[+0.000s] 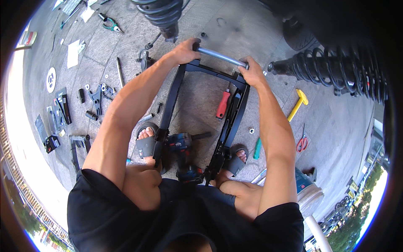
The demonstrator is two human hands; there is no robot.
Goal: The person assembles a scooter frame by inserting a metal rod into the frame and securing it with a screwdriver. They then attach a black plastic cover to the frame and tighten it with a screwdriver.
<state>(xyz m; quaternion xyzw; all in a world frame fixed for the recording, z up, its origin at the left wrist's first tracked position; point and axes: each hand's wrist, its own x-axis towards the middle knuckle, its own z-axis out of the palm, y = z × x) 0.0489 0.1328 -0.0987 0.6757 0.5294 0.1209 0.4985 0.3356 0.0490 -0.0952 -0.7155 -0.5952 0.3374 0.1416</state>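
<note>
At upper centre of the view, a silver bar (222, 58) spans the far end of a black metal frame (171, 98), its left end grasped by the left hand (184, 52), its right end by the right hand (253, 73). The metal frame occupies the centre; between its side rails appear a red-handled screwdriver (223, 106) and, lower, a blue-and-black power drill (179, 142). Right, on the paved floor (336, 122): a yellow hammer (298, 104) and red-handled scissors (302, 144).
</note>
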